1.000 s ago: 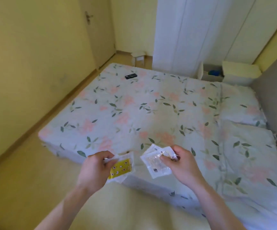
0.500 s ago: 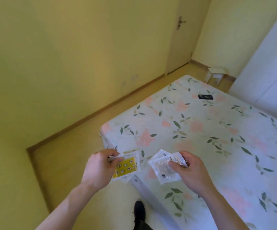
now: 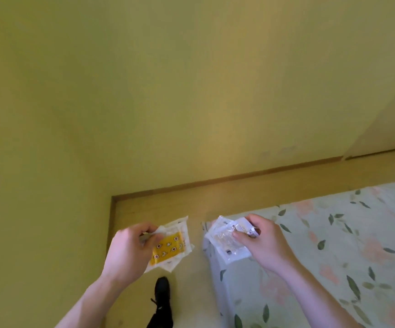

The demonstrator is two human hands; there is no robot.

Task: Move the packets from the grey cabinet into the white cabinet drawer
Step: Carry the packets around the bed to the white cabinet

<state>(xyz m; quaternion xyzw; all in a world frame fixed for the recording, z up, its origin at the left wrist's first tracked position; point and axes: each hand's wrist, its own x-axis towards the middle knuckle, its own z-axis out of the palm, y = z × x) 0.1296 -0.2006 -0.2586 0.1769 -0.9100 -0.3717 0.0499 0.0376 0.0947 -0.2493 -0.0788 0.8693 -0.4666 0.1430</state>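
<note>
left hand [image 3: 126, 253] pinches the yellow packet [image 3: 168, 248], right hand [image 3: 264, 245] the clear packets [image 3: 227, 240]; neither cabinet is in view.

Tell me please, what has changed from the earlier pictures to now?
The view swung left: the white cabinet, door and most of the bed left the frame, and the yellow wall now fills it. Nothing was taken or let go. The left hand still pinches the yellow packet and the right hand the clear packets.
</note>
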